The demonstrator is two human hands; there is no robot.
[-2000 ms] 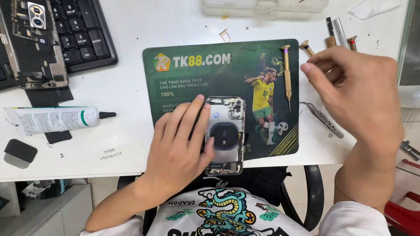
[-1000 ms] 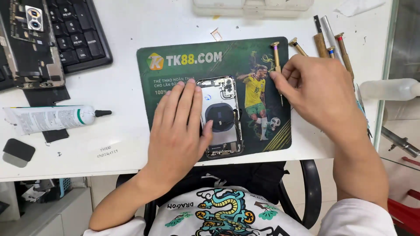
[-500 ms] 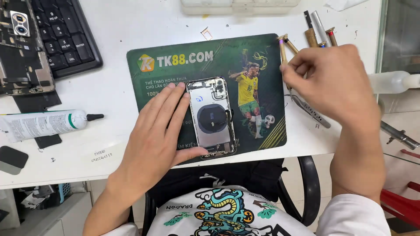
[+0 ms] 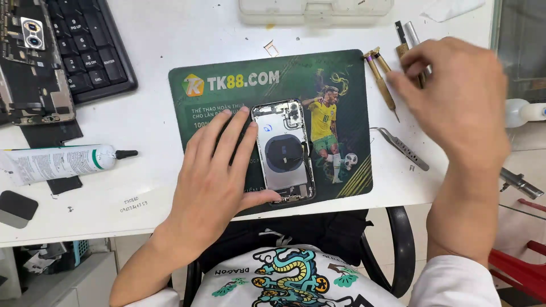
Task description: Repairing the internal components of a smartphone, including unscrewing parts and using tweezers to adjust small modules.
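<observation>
- White desk (image 4: 170, 34) carries a green mat (image 4: 341, 74).
- Left hand (image 4: 219, 170) lies flat, fingers spread, steadying the opened phone housing (image 4: 282, 150) (mid-mat).
- Right hand (image 4: 455, 99), blurred over screwdrivers (image 4: 382, 79) at far right; grip unclear.

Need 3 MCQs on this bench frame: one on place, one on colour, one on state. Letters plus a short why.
1. Where does the opened phone housing lie?
A. on the keyboard
B. on the green mat
C. on the chair

2. What colour is the cap of the glue tube?
A. black
B. red
C. yellow

3. How is the left hand placed?
A. lifted clear of the desk
B. gripping the tweezers
C. flat on the mat, fingers and thumb against the housing

Answers:
1 B: the housing sits mid-mat, beside the printed footballer.
2 A: the tube's pointed tip is black.
3 C: the palm is down at the housing's left edge, thumb at its lower end, while the right hand hovers, blurred, over the screwdrivers.
</observation>
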